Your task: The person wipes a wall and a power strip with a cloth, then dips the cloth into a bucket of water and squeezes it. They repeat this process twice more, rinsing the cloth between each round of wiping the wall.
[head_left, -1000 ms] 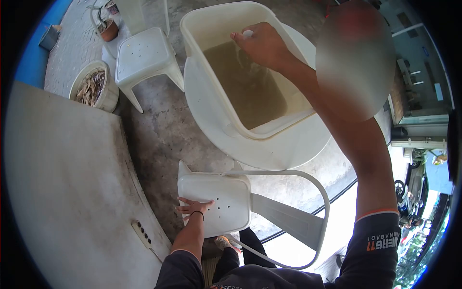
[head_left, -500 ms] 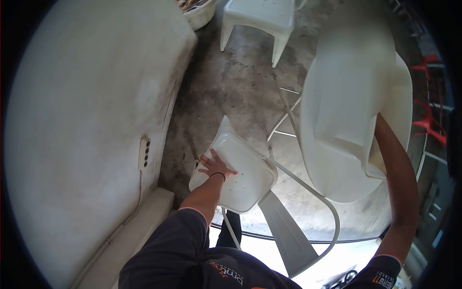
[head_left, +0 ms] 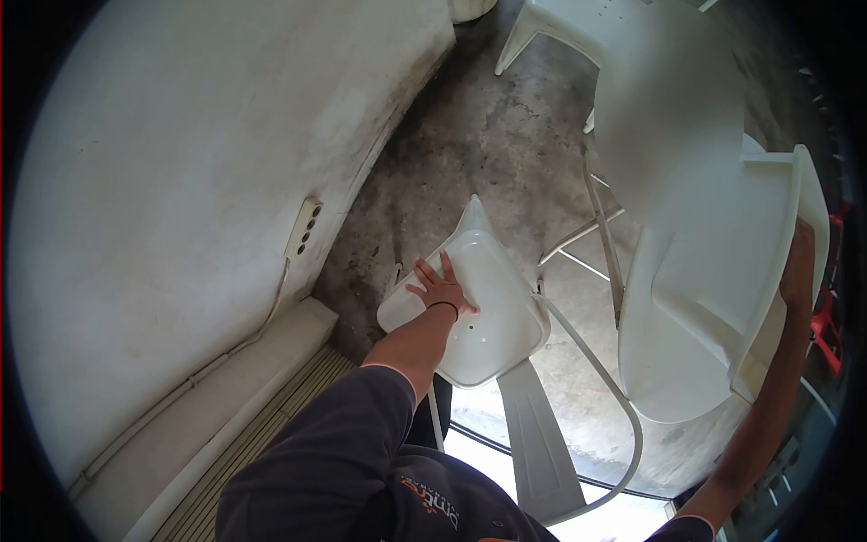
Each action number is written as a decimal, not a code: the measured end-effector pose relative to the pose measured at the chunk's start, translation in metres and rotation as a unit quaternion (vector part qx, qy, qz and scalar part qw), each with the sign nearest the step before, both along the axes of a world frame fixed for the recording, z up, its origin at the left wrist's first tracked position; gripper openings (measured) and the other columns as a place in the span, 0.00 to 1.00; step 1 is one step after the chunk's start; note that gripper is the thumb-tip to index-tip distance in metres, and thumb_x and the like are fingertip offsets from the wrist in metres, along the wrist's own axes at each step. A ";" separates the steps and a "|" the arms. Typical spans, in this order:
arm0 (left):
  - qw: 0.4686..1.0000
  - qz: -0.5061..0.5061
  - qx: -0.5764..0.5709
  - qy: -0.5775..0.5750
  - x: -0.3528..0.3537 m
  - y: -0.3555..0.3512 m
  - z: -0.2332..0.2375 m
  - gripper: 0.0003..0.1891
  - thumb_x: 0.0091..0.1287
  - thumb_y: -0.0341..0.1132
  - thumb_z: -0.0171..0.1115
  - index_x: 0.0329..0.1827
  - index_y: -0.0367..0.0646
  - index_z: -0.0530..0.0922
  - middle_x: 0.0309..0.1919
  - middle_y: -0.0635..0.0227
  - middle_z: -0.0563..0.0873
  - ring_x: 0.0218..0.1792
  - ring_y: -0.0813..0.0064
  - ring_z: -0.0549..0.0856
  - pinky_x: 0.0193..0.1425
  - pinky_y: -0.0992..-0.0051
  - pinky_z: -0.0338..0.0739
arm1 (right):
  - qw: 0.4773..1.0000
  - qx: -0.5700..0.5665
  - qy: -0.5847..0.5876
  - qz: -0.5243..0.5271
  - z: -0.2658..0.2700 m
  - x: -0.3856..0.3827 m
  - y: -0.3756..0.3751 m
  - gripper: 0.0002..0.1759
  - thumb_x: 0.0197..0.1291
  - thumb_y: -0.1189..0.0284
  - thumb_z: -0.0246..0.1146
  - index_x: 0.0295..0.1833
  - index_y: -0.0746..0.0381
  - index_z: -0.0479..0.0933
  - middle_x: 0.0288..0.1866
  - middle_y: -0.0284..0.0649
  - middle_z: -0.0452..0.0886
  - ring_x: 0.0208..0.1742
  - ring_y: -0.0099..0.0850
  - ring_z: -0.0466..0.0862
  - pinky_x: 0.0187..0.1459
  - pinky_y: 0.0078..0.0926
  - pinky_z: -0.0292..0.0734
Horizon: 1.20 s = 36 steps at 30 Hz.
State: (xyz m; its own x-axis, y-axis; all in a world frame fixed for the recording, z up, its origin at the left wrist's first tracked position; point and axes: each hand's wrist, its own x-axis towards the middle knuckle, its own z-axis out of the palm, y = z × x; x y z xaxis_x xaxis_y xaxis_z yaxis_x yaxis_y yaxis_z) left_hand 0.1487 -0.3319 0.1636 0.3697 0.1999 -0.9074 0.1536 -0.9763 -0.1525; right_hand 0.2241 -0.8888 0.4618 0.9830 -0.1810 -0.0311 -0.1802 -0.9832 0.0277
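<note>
My left hand (head_left: 442, 291) lies with fingers spread on the seat of a cream metal chair (head_left: 497, 339); its grey-white back slat and curved tube frame are nearer my body. On the right, my right hand (head_left: 798, 262) is at the edge of a large white plastic chair (head_left: 722, 226), its fingers curled round the rim and partly hidden. That chair is tilted over a white oval table (head_left: 655, 384), and its upper part is blurred.
Another white chair (head_left: 564, 23) stands at the top. A wall with a socket strip (head_left: 305, 228) and cable is on the left, above a ledge (head_left: 271, 361) and floor grating (head_left: 271, 429). Folding table legs (head_left: 603, 230) stand between the seat and table. Red chairs (head_left: 824, 334) are at the far right.
The view has turned, shifting the wall and seat rightward. The white plastic chair has tilted and moved right, with my right hand now at its outer rim. My left hand stays on the seat.
</note>
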 end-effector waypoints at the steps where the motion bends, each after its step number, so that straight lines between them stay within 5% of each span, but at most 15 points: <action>1: 1.000 0.000 -0.003 0.001 0.000 0.001 0.000 0.82 0.41 0.64 0.80 0.79 0.50 0.17 0.75 0.28 0.22 0.77 0.34 0.21 0.71 0.25 0.40 | 1.000 0.018 -0.005 -0.003 -0.001 -0.002 0.001 0.24 0.73 0.64 0.50 0.64 0.72 0.71 0.59 0.54 0.76 0.62 0.45 0.75 0.67 0.37 0.68; 5: 1.000 0.012 -0.007 -0.008 -0.002 0.003 -0.004 0.83 0.40 0.63 0.81 0.79 0.50 0.16 0.75 0.28 0.22 0.77 0.35 0.21 0.71 0.25 0.39 | 0.993 0.117 0.007 -0.016 0.010 0.006 0.003 0.21 0.71 0.67 0.50 0.57 0.73 0.75 0.54 0.56 0.78 0.57 0.48 0.77 0.63 0.38 0.70; 8: 1.000 0.016 -0.011 -0.010 -0.002 0.003 -0.004 0.84 0.38 0.63 0.82 0.79 0.48 0.16 0.75 0.28 0.22 0.77 0.36 0.20 0.72 0.25 0.39 | 0.964 0.262 0.041 -0.026 0.021 0.014 0.031 0.17 0.68 0.70 0.53 0.44 0.75 0.77 0.34 0.45 0.82 0.37 0.31 0.80 0.43 0.34 0.76; 10: 0.999 0.023 -0.016 -0.018 -0.002 0.004 -0.002 0.84 0.38 0.63 0.83 0.79 0.49 0.17 0.76 0.28 0.23 0.78 0.35 0.22 0.72 0.25 0.40 | 0.977 0.211 -0.030 0.030 0.007 0.006 0.013 0.15 0.67 0.70 0.54 0.43 0.75 0.77 0.34 0.42 0.82 0.36 0.27 0.79 0.40 0.32 0.76; 21: 0.993 0.029 -0.066 -0.089 -0.016 0.021 -0.006 0.80 0.39 0.56 0.84 0.83 0.57 0.24 0.79 0.34 0.30 0.79 0.32 0.31 0.69 0.21 0.42 | 0.989 0.063 0.039 0.127 0.016 0.003 -0.025 0.23 0.67 0.65 0.59 0.63 0.67 0.71 0.55 0.51 0.78 0.53 0.42 0.80 0.50 0.37 0.79; 27: 0.985 0.035 -0.104 -0.131 -0.026 0.032 -0.013 0.79 0.41 0.55 0.84 0.83 0.55 0.25 0.79 0.34 0.29 0.79 0.32 0.31 0.69 0.21 0.42 | 0.961 -0.149 0.015 0.231 0.123 -0.028 -0.076 0.34 0.68 0.61 0.60 0.76 0.60 0.64 0.70 0.57 0.72 0.65 0.51 0.78 0.56 0.40 0.79; 29: 0.975 0.058 -0.174 -0.127 -0.026 0.049 -0.004 0.75 0.45 0.53 0.82 0.83 0.55 0.27 0.81 0.40 0.30 0.81 0.38 0.32 0.72 0.26 0.43 | 0.994 -0.053 0.089 0.028 0.160 -0.064 -0.077 0.35 0.71 0.55 0.56 0.79 0.55 0.58 0.75 0.53 0.65 0.69 0.53 0.74 0.59 0.44 0.78; 31: 0.947 0.081 -0.270 -0.152 -0.033 0.075 -0.004 0.73 0.47 0.53 0.81 0.83 0.54 0.29 0.81 0.43 0.33 0.82 0.43 0.35 0.75 0.31 0.44 | 0.994 0.023 0.100 -0.041 0.188 -0.091 -0.046 0.36 0.69 0.56 0.57 0.78 0.56 0.58 0.74 0.53 0.66 0.68 0.52 0.74 0.59 0.45 0.78; 33: 0.901 0.155 -0.309 -0.262 -0.056 0.112 0.010 0.60 0.56 0.48 0.74 0.84 0.49 0.39 0.80 0.46 0.47 0.79 0.47 0.54 0.78 0.46 0.53 | 0.979 0.173 0.102 -0.044 0.202 -0.100 0.022 0.36 0.67 0.56 0.58 0.77 0.56 0.58 0.73 0.52 0.66 0.67 0.51 0.74 0.58 0.47 0.78; 36: 0.826 0.222 -0.303 -0.422 -0.119 0.183 0.067 0.47 0.61 0.41 0.69 0.80 0.46 0.52 0.75 0.49 0.61 0.72 0.47 0.66 0.75 0.54 0.60 | 0.842 0.515 0.160 0.023 0.205 -0.102 0.167 0.37 0.65 0.57 0.60 0.76 0.58 0.59 0.71 0.51 0.67 0.66 0.50 0.74 0.58 0.49 0.78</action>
